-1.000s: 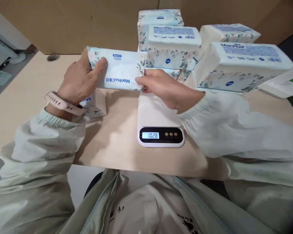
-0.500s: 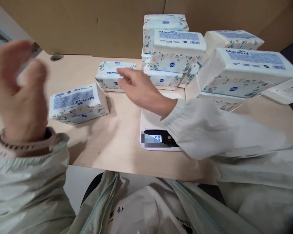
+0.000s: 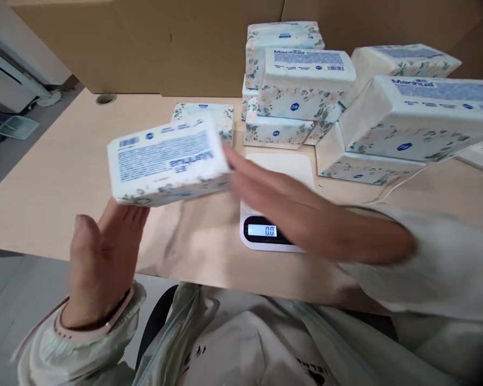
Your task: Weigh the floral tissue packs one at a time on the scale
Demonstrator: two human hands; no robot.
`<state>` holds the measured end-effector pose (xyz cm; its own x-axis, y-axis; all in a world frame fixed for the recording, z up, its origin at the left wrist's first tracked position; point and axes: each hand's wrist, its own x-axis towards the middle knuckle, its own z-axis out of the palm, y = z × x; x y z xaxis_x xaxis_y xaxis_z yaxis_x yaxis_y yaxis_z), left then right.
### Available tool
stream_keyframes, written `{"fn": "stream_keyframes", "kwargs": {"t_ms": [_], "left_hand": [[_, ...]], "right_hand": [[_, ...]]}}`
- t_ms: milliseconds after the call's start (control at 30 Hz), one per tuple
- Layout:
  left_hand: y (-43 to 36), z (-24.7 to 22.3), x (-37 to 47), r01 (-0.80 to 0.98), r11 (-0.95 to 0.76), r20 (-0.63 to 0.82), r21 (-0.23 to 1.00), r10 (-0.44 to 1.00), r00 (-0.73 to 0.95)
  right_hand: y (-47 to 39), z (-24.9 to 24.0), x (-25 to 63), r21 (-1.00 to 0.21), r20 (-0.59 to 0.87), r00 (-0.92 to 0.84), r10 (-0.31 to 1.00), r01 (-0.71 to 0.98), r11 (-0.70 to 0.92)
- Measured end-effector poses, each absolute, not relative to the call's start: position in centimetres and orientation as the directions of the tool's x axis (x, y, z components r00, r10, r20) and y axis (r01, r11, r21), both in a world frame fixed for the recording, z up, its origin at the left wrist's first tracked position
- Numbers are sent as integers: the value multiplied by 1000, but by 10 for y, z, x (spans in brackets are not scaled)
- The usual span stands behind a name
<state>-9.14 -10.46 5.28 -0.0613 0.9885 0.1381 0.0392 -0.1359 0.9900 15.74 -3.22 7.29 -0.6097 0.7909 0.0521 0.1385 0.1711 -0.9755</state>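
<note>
Bearing Manhua tissue pack (image 3: 167, 161) aslant above tabletop (image 3: 213, 257): left hand (image 3: 104, 257), thumb spread wide, fingertips hidden under pack's near edge. Right hand (image 3: 285, 203), blurred, at pack's right end; whether fingers pinch, cannot tell. Below right fingers: digital scale (image 3: 261, 230) reading 0.0. Beyond them: stacked tissue packs (image 3: 298, 104). Beyond left fingers: second tissue pack (image 3: 221, 115).

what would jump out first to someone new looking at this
Probably the tilted, floral-edged Manhua pack raised above the table, with the left hand at its near lower side and the blurred right hand at its right end. Next, the white scale partly behind the right hand, its lit display reading 0.0. Then the stacked packs at the back right, in front of brown cardboard.
</note>
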Motion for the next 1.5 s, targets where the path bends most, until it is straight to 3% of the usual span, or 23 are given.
{"fn": "stream_keyframes", "kwargs": {"t_ms": [167, 267, 367, 433, 600, 800, 1500], "left_hand": [[-74, 55, -60, 53, -158, 132, 986, 936, 328], [-53, 47, -41, 75, -171, 119, 982, 884, 453], [-44, 37, -30, 96, -199, 122, 975, 847, 518], [-42, 26, -31, 128, -215, 127, 968, 863, 490], [-34, -7, -49, 86, -199, 172, 976, 952, 254], [-30, -11, -53, -28, -146, 149, 989, 968, 202], [-32, -8, -49, -101, -110, 131, 989, 964, 231]], "right_hand": [[-71, 63, 234, -965, 1, -290, 957, 251, 76], [-76, 43, 253, -977, 17, -132, 991, 208, 44], [-74, 25, 263, -979, -3, -96, 995, 203, 17], [-70, 16, 267, -978, 39, -85, 996, 199, 55], [-62, -5, 269, -921, 368, 165, 915, 199, 334], [-58, -22, 272, -926, 348, 226, 910, 234, 296], [-59, -16, 268, -919, 374, 298, 879, 247, 307]]}}
